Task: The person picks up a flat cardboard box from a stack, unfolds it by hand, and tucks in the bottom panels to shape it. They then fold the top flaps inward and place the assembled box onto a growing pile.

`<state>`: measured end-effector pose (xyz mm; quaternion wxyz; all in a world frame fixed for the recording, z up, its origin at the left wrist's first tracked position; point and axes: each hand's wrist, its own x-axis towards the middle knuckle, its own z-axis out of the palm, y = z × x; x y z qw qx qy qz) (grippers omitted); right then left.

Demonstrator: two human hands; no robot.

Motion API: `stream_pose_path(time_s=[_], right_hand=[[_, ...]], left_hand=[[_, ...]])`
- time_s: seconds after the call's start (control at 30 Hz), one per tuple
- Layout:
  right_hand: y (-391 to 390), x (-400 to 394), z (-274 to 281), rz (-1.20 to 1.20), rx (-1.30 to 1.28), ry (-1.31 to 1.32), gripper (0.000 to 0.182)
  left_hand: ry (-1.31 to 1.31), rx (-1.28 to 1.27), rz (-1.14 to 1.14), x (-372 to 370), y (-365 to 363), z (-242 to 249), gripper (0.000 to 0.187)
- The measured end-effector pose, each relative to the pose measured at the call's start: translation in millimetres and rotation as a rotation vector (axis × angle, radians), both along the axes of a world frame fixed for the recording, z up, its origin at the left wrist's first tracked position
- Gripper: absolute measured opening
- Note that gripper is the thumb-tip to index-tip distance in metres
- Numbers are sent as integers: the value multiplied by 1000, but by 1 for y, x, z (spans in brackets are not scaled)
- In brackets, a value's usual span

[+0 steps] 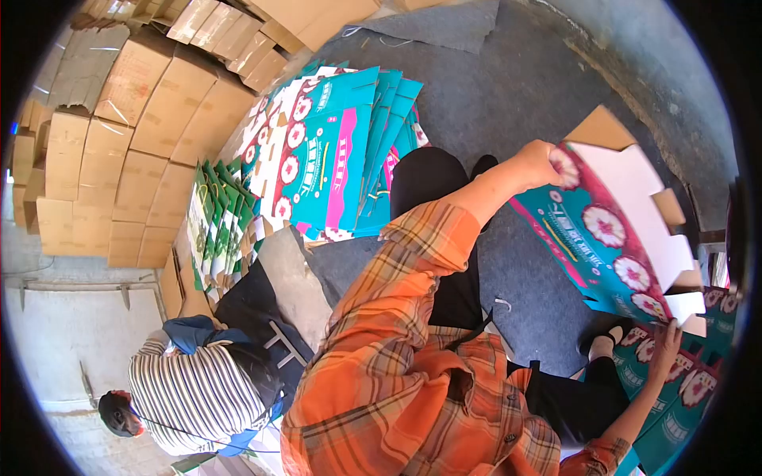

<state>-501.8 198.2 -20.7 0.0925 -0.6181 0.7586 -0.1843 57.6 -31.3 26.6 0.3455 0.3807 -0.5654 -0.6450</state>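
Observation:
My left hand (540,165) is closed on one end of a printed cardboard carton (571,238), teal and dark red with round fruit pictures. At the carton's other end, my right hand (665,351) grips the lower corner. The carton is partly unfolded and tilted, with white inner panels and brown flaps showing along its far side. Below my right hand lie several more teal cartons (659,412) with the same print.
A large pile of flat teal cartons (317,159) stands on the dark floor, beside green-and-white cartons (222,222). Brown boxes (151,127) are stacked along the left. A person in a striped shirt (198,389) bends over at lower left. A wall (635,55) rises at upper right.

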Motion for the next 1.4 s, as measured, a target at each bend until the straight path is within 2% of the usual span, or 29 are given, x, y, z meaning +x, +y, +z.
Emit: stream_pose_path(time_s=[0.07, 0.1, 0.13, 0.2, 0.27, 0.3, 0.37, 0.5, 0.57, 0.67, 0.73, 0.77, 0.83, 0.97, 1.0, 1.07, 1.13, 1.17, 1.2, 1.23, 1.27, 1.3, 1.33, 1.4], right_hand=[[3, -3, -14, 148, 6, 87, 41], [4, 0, -15, 149, 7, 87, 41], [5, 3, -16, 180, 5, 93, 42], [4, 10, -14, 215, 9, 98, 43], [-4, 35, 4, -460, -45, -1199, 42], [0, 28, -1, -464, -44, -1196, 42], [5, 9, -15, 19, 77, -156, 48], [5, 4, -16, 55, 49, -55, 43], [0, 13, -8, -413, 4, -966, 44], [1, 39, 9, -332, -67, -891, 43], [-1, 29, -1, -329, -48, -914, 44], [-2, 25, -7, -323, -31, -939, 45], [-4, 28, -5, -367, -37, -967, 41], [-3, 41, 5, -426, -37, -1017, 42], [-4, 47, 8, -430, -40, -1016, 42], [-5, 57, 19, -397, 9, -1171, 45], [-3, 72, 28, -305, 35, -1114, 49], [-2, 58, 22, -338, 142, -1073, 48], [-3, 78, 30, -308, 34, -1048, 47], [2, 54, 9, -169, 21, -814, 49], [0, 82, 30, -276, -4, -1039, 51], [0, 81, 33, -242, 54, -1060, 53], [2, 88, 39, -197, 90, -1166, 59], [-1, 116, 64, -191, 108, -1192, 63]], left_hand=[[-75, 63, 47, -2, 5, -2, 32], [-152, 123, 95, -2, 7, 2, 33], [-110, 43, 101, 0, 7, 1, 36], [-65, 86, 116, 1, 11, 13, 36], [-20, 128, 124, 2, 14, 22, 37], [10, 125, 121, 2, 14, 23, 36], [42, 125, 119, 1, 14, 22, 36], [62, 91, 142, -1, 13, 17, 34], [84, 86, 137, -1, 14, 19, 33], [92, 209, 212, -1, 16, 21, 28], [-11, 54, 194, -6, 11, 3, 28], [-12, 53, 192, -7, 9, -1, 28], [-179, -24, 184, -7, 9, 0, 29], [-149, -41, 166, -7, 9, 2, 31], [-215, -8, 143, -7, 8, 4, 31], [-269, 22, 99, -8, 7, 8, 31], [-296, 35, 71, -11, 7, 8, 31], [-204, -51, 108, -13, 7, 3, 29], [-224, 16, 106, -16, 2, -5, 30], [-249, 57, 85, -15, 8, 15, 31], [-169, 80, 84, -20, 11, 10, 30], [-292, -32, 86, -21, 8, 0, 30], [-259, 45, 102, -26, 16, 8, 32], [-288, 73, 117, -30, 23, 15, 34]])
